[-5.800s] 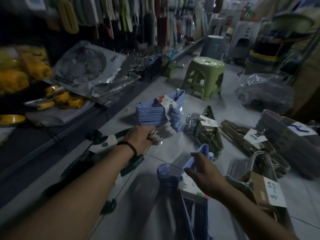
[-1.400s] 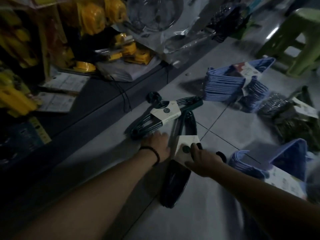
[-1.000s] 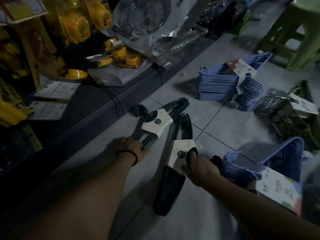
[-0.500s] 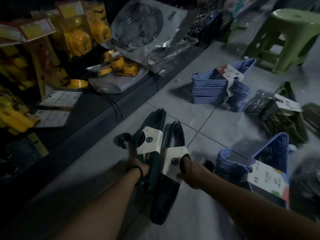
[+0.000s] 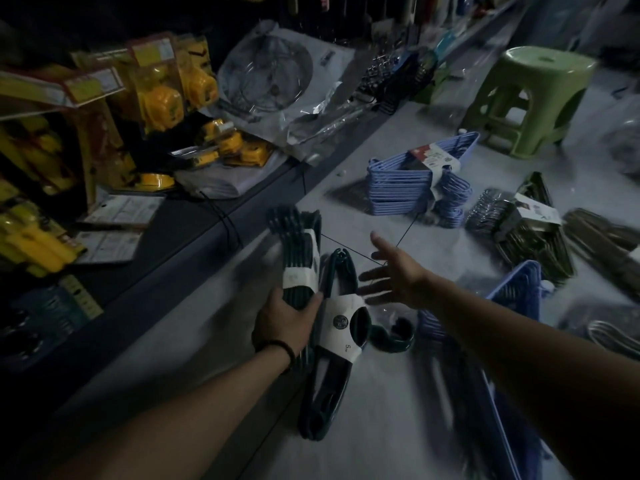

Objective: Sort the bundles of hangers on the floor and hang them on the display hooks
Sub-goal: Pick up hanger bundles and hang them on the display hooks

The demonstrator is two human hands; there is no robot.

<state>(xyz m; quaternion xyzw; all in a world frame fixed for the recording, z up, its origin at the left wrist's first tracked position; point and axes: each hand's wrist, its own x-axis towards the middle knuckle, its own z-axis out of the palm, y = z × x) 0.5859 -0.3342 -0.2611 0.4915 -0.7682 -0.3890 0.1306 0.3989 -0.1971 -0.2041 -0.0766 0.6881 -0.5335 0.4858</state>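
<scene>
Dark green plastic hanger bundle with a white paper band, clamped in the grip of the left hand, lifted and tilted off the pale tiled floor near the floor's left edge, by the dark low shelf. Black band at that wrist. Second dark green hanger bundle with a white sleeve, flat on the floor just beside the left hand, hook end pointing right. Right hand with fingers spread apart, palm down, above the floor just past the second bundle, holding nothing. Lilac-blue wire hanger bundle with a printed card, farther out toward the middle of the floor, well apart from both hands. Another blue hanger bundle, under the right forearm. Olive-brown hanger bundles with card labels, toward the floor's right edge. Light green plastic stool, upright toward the far right corner. Yellow packaged goods, on the shelf along the left, beside clear-wrapped round wire racks.
</scene>
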